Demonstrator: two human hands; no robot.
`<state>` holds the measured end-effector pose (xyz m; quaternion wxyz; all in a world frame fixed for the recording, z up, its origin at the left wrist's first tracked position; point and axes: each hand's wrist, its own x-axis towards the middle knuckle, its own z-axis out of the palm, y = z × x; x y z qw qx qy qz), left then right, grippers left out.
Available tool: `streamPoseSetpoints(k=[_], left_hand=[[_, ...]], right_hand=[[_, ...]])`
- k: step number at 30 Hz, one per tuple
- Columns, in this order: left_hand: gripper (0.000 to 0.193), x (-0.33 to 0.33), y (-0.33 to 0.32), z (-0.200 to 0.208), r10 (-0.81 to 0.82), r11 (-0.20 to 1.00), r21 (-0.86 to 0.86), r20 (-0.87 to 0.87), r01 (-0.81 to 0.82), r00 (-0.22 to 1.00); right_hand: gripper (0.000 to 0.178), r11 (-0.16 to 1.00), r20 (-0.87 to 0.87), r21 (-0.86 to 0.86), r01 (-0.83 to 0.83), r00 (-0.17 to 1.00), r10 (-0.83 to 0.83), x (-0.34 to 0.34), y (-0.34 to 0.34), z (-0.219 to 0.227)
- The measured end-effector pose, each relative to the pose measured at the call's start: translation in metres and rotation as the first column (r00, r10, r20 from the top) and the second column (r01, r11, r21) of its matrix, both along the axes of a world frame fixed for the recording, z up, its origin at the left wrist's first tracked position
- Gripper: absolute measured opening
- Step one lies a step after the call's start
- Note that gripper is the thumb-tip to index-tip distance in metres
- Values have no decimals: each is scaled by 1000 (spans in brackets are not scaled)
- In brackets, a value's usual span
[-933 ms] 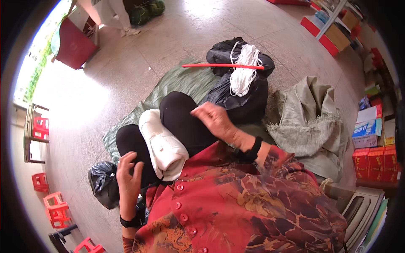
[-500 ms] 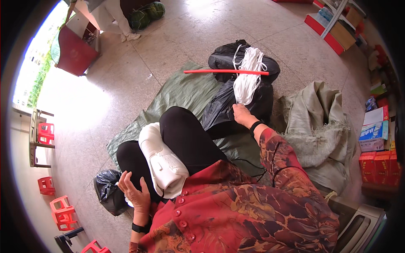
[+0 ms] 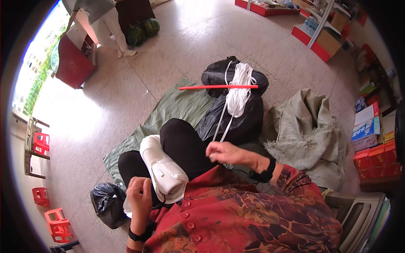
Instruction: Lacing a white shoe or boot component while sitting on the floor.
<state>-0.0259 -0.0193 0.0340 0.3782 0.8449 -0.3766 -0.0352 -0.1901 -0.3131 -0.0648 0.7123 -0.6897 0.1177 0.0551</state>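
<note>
My right hand (image 3: pixel 225 152) is closed on a white cord (image 3: pixel 218 126), whose strands stretch taut towards me from a looped white cord bundle (image 3: pixel 238 99). The bundle lies on black plastic bags (image 3: pixel 249 122), and a red stick (image 3: pixel 202 87) lies across it. My left hand (image 3: pixel 139 193) is raised beside my left thigh with its fingers curled; nothing shows in it. On my lap, between the thighs, rests a stack of white shoe uppers (image 3: pixel 162 168), one nested in another. Neither hand touches the stack.
A green woven sheet (image 3: pixel 168 109) lies under the bags, and a crumpled sack (image 3: pixel 306 126) is to their right. A small black bag (image 3: pixel 106 204) sits at my left. Red stools (image 3: pixel 58 225) line the left wall; shelves (image 3: pixel 318 38) stand far right. Another person (image 3: pixel 107 29) stands far left.
My right hand has pulled the cord towards me and left, drawing strands out of the bundle. My left hand's fingers, spread before, have curled in. The view has shifted slightly.
</note>
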Motion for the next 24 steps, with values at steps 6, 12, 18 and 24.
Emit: streamPoseSetpoints(k=[6,12,18,24], left_hand=[[49,-4,-37,20,-268,913,-7,-765,408,585],[29,27,-21,-9,-528,842,-518,-848,-149,-35],[27,99,76,-40,-774,484,-496,-628,-721,-87],[33,156,200,-106,-715,198,-289,-696,-937,64]], right_hand=[[19,878,401,50,-475,815,418,37,94,88],[18,879,314,-258,-401,825,469,47,117,46],[13,748,273,-618,242,958,-84,13,38,36],[9,759,-79,-506,409,855,-513,-43,-128,-107]])
